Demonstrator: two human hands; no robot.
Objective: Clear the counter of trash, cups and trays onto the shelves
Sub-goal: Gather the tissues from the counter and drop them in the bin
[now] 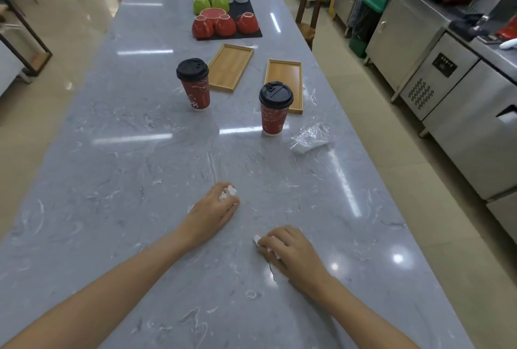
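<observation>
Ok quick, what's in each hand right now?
Left hand: curled round a crumpled white paper scrap.
Right hand: gripping another white paper scrap against the counter.

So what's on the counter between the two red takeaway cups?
In the head view, nothing: only bare grey marble counter runs between the left paper cup and the right paper cup. The left bamboo tray lies farther back.

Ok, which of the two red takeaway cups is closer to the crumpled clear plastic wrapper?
The right-hand cup, standing in front of the right wooden tray; the wrapper lies just to its right. The other cup stands farther left.
</observation>
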